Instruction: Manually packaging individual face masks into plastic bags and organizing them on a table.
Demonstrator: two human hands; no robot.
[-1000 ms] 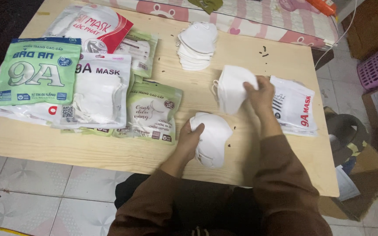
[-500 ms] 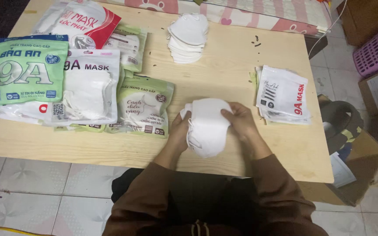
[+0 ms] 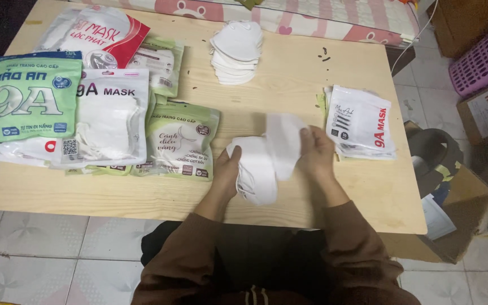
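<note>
1. Two hands busy at the 6 o'clock edge of the tabletop (image 3: 289, 73), both on white masks.
2. Left hand (image 3: 227, 169): curled loosely round the 9 o'clock side of a small mask pile (image 3: 255, 175), fingers part-closed, steadying it flat on the wood.
3. Right hand (image 3: 314, 152): pinched shut on one loose mask (image 3: 283, 138), held tilted over the pile's 2 o'clock corner and overlapping it; blurred, so cannot tell whether touching the pile.
4. Step in hand, judged from the pose: adding to or picking from the pile one mask at a time; which of the two cannot be told.
5. Next move calls for edges squared with the pile, a light pinch so the soft fabric does not crease, and the left hand kept firm so nothing slides.
6. Elsewhere: spare mask stack (image 3: 235, 51) at 12 o'clock, well apart; white pouches (image 3: 360, 121) at 3 o'clock, just beside the right hand; green pouch (image 3: 182, 141) at 9 o'clock, near the left hand, with more packs beyond it.
</note>
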